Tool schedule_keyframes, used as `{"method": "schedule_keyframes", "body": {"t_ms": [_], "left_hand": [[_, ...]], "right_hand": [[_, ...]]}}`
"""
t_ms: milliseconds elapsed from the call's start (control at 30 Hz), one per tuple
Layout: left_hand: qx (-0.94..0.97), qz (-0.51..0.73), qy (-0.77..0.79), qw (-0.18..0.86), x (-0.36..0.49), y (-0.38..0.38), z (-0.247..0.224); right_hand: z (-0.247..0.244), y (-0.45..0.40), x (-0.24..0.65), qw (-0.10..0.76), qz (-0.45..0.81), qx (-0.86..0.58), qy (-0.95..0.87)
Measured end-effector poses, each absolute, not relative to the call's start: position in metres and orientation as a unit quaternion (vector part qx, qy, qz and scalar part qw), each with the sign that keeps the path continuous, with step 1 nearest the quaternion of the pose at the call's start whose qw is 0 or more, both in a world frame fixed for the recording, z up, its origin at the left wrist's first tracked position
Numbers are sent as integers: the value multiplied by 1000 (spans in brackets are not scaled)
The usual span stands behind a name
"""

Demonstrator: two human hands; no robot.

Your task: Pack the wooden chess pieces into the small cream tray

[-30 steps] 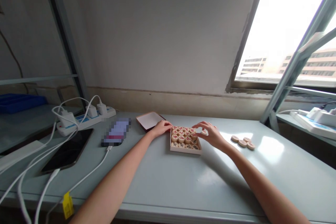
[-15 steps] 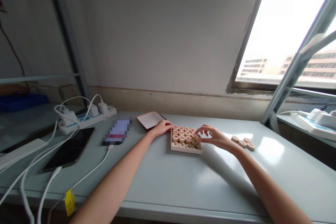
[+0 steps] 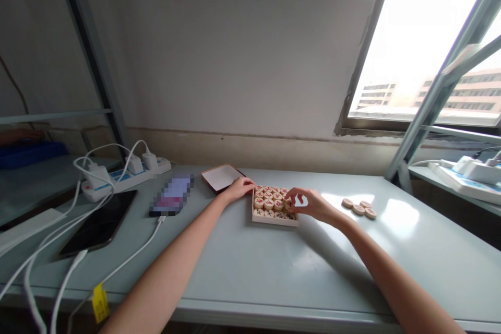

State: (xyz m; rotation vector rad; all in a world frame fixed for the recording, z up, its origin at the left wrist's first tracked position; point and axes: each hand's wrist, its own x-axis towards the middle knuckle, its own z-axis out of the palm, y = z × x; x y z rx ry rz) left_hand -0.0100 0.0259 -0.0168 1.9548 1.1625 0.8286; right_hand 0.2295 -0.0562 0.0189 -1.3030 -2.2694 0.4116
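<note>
A shallow white box (image 3: 275, 221) sits on the grey desk, filled with round wooden xiangqi pieces (image 3: 268, 203) in rows. Most of them bear red characters; those in the front row are black. My left hand (image 3: 240, 188) rests against the box's back left side, its fingertips at the rim. At the right side of the box, my right hand (image 3: 305, 202) has thumb and fingers closed on a piece among those inside. Several loose pieces (image 3: 358, 209) lie on the desk to the right of that hand.
An open box lid (image 3: 222, 177) lies behind my left hand. Further left are a phone (image 3: 172, 195) on a cable, a dark tablet (image 3: 99, 223), and a power strip (image 3: 127, 182) with chargers and white cables. Metal posts and a window stand at the right.
The piece at my right fingers now sits lower, in the box, and the fingers are nearer the row of red pieces. My left hand stays at the rim. The view has shifted slightly.
</note>
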Motion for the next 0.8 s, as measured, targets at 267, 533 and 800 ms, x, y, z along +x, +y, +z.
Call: {"method": "schedule_keyframes", "body": {"t_ms": [267, 533, 800], "left_hand": [[754, 324, 450, 351, -9, 25, -16], [743, 326, 447, 377, -9, 21, -14], [737, 329, 446, 387, -8, 17, -11]], "right_hand": [[20, -47, 251, 245, 52, -529, -811], [26, -52, 294, -40, -95, -786, -610], [26, -50, 296, -17, -81, -767, -636]]}}
